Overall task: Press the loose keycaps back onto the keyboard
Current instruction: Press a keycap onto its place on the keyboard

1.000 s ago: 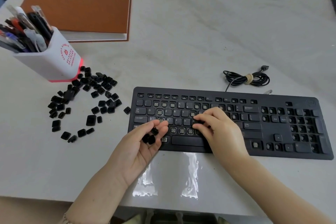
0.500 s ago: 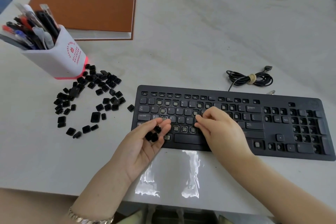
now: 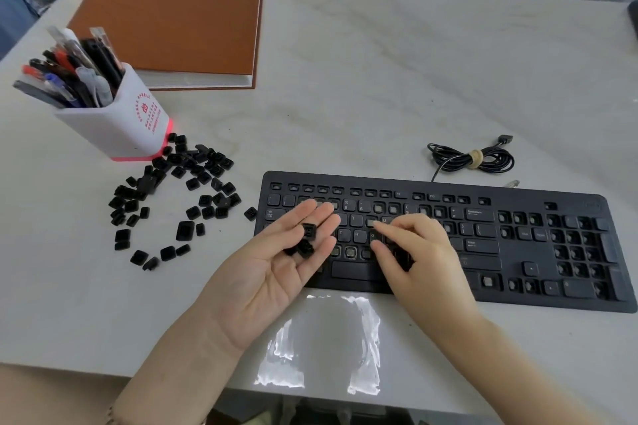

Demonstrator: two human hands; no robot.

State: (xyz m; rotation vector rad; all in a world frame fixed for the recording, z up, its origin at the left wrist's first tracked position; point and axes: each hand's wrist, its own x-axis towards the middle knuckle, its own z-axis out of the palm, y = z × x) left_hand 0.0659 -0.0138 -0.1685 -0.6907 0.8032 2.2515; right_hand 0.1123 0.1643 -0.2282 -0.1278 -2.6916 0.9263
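The left hand (image 3: 276, 266) lies palm up, fingers nearly straight; the right hand (image 3: 421, 259) is palm down, fingers loosely bent.

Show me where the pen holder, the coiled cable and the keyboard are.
pen holder (image 3: 138, 128), head view, white front wall.
coiled cable (image 3: 497, 161), head view, black loops.
keyboard (image 3: 518, 203), head view, bare upper frame.

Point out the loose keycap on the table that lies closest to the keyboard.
The lone keycap just off the keyboard's left edge; the others lie farther left, toward the pen holder.

Pen cup (image 3: 114, 128) near brown book (image 3: 172, 17); perhaps clear film (image 3: 321, 338) on table (image 3: 379, 79).
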